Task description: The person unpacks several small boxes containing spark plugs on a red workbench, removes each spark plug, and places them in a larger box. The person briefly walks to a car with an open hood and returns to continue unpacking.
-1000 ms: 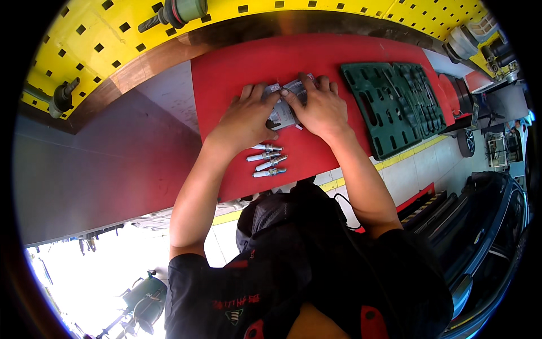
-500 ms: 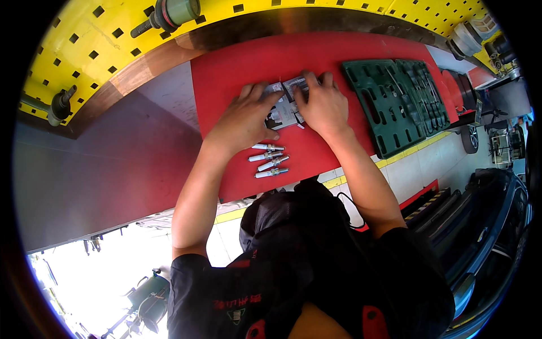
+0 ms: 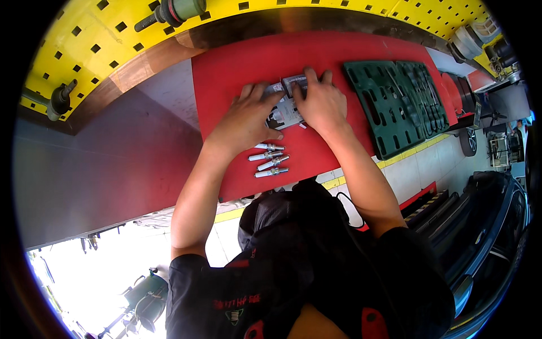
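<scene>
Small grey-and-white printed cardboard boxes (image 3: 287,114) lie side by side on the red worktop (image 3: 237,73), between my two hands. My left hand (image 3: 240,121) is curled around their left side, fingers over the far end and thumb at the near end. My right hand (image 3: 324,104) grips the right side, its fingers bent over a darker box end (image 3: 292,82). The palms hide part of the boxes, so how many there are I cannot tell. Several white-and-metal spark plugs (image 3: 271,155) lie in a loose column just nearer than my left thumb.
An open dark green tool case (image 3: 389,107) with tools in its slots lies to the right. Behind the worktop rises a yellow perforated board (image 3: 113,42) with metal parts hanging on it. A grey surface (image 3: 101,164) adjoins at left; a dark blue car (image 3: 485,243) stands at lower right.
My right hand has shifted very slightly to the left against the boxes. The left hand keeps its hold, and the spark plugs have not moved.
</scene>
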